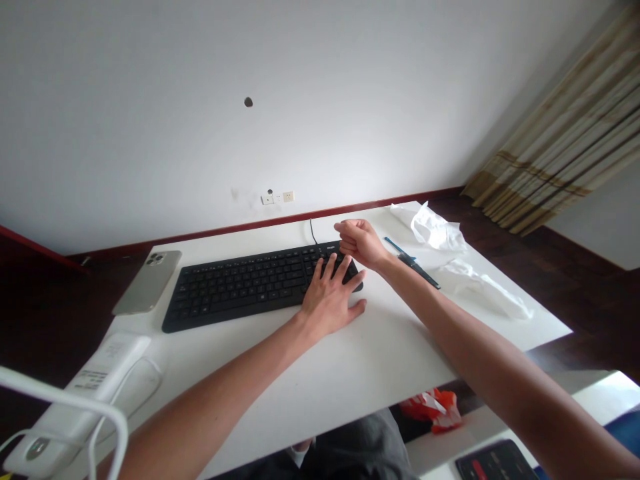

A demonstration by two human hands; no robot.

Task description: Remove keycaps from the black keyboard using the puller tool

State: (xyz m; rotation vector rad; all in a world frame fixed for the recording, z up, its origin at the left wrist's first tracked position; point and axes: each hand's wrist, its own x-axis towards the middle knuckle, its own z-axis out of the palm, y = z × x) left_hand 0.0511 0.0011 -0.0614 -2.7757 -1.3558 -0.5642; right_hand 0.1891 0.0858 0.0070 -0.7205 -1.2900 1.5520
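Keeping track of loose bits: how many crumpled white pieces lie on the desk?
2: the far piece near the far right corner of the desk, and the nearer piece by its right edge. The right forearm could hide more.

Ahead of you stands a pale wall [350, 120] with sockets [289, 197] and a red baseboard [200, 233]; to your right, a striped curtain [555, 133] hangs above the dark wood floor [505, 247].

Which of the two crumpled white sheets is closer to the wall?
The far white sheet, by the back edge of the table; the near white sheet lies closer to you.
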